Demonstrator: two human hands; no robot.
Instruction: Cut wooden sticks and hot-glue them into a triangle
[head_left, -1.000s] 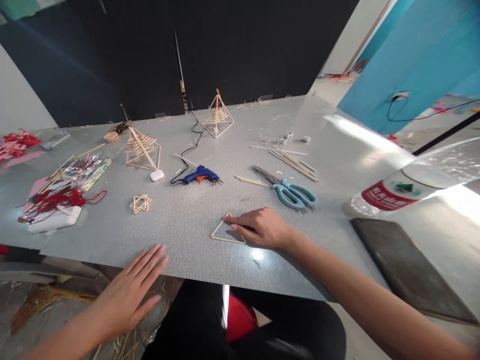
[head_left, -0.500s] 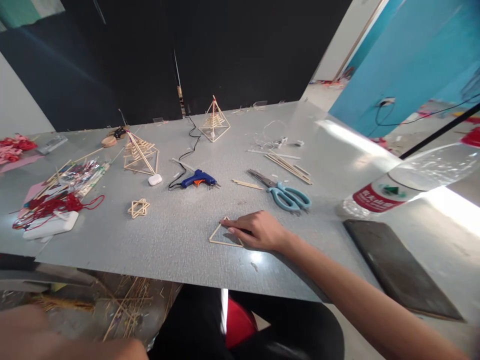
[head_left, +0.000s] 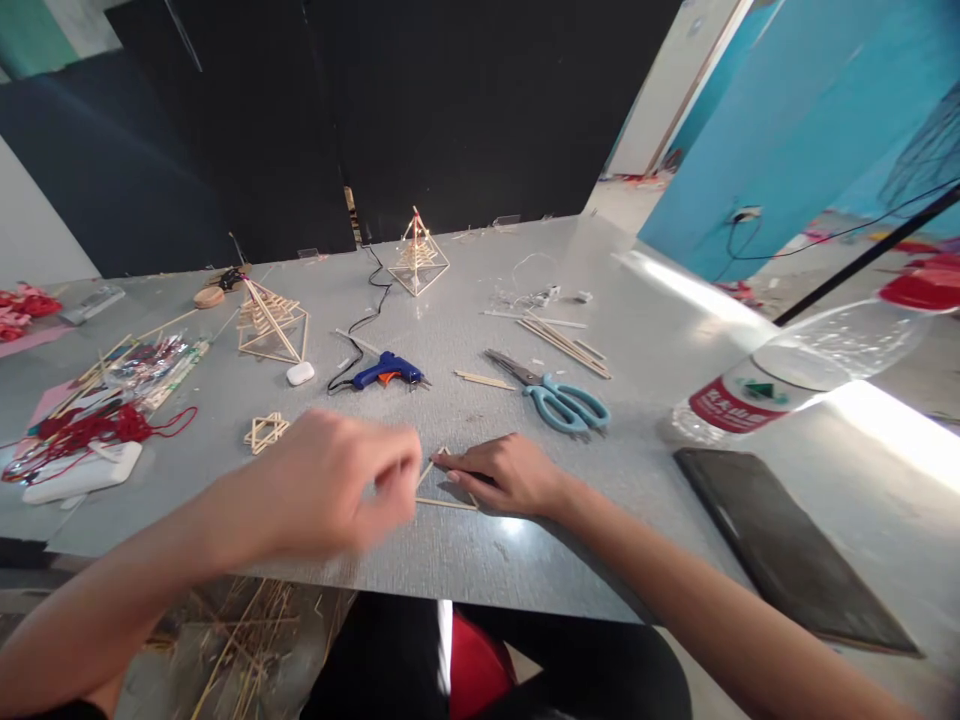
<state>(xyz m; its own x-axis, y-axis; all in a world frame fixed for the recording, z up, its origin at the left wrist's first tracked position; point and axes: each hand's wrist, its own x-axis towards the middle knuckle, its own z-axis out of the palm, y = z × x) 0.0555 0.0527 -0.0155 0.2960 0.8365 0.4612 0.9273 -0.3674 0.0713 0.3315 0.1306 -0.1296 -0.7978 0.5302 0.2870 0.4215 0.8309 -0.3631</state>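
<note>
A small triangle of thin wooden sticks [head_left: 445, 503] lies flat on the grey table near its front edge. My right hand [head_left: 517, 475] holds it down, the index finger stretched to its far corner and the thumb beside it. The other fingers are curled, hiding the triangle's right side. Just left of the triangle, my left hand [head_left: 349, 485] is in the air, blurred by motion. Its fingers are curled in towards the thumb; anything between them is too smeared to make out. Behind it sits a stick star [head_left: 265, 432].
Beyond the hands lie a blue glue gun [head_left: 388, 371], blue-handled scissors [head_left: 566, 400] and loose sticks [head_left: 566, 345]. Two stick pyramids [head_left: 418, 262] stand farther back. A water bottle [head_left: 739, 398] and dark phone [head_left: 795, 550] are right. Red cord [head_left: 120, 425] and packets lie left.
My left hand has risen from the lower left, over the lap, to beside the triangle. My right hand stays on the triangle. The view has shifted slightly.
</note>
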